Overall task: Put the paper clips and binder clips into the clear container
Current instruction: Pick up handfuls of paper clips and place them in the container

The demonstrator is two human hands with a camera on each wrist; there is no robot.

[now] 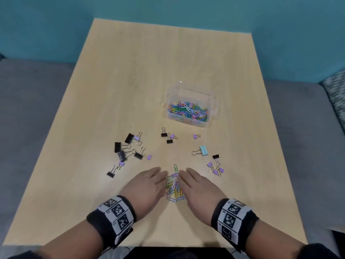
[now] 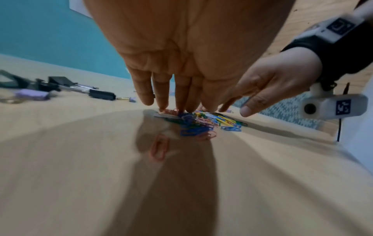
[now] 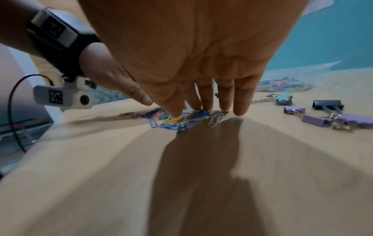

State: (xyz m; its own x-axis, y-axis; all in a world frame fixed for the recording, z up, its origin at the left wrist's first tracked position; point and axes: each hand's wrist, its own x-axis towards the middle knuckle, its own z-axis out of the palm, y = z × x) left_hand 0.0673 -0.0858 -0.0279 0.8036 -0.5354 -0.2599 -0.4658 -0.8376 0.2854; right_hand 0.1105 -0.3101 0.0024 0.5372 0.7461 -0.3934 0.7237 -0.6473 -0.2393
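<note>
Paper clips (image 1: 174, 186) — a small multicoloured heap — lie on the wooden table (image 1: 112, 94), penned between the fingertips of two flat hands. The left hand (image 1: 144, 186) and the right hand (image 1: 200, 187) rest with fingers straight and close together, grasping nothing; in the wrist views the left fingertips (image 2: 162, 102) and the right fingertips (image 3: 206, 102) touch the edges of the heap. A single red clip (image 2: 159, 149) lies apart on the near side of the left fingers, and a green clip (image 1: 175, 168) pokes out just beyond both sets of fingertips. The heap is too tangled to count.

Beyond the fingers, binder clips are scattered in three loose groups. To the left lies a cluster of black and purple ones (image 1: 128, 150), about nine, some overlapping. Straight ahead lie two black and one purple (image 1: 169, 136), with a lone purple clip (image 1: 196, 136) beside them. To the right lie a light-blue clip (image 1: 202, 150), a black one (image 1: 216, 157) and three purple ones (image 1: 215, 169).

Farthest off, well apart from the hands, stands the clear container (image 1: 190, 107), open-topped and partly filled with coloured paper clips — blurred and cut off in the right wrist view.
</note>
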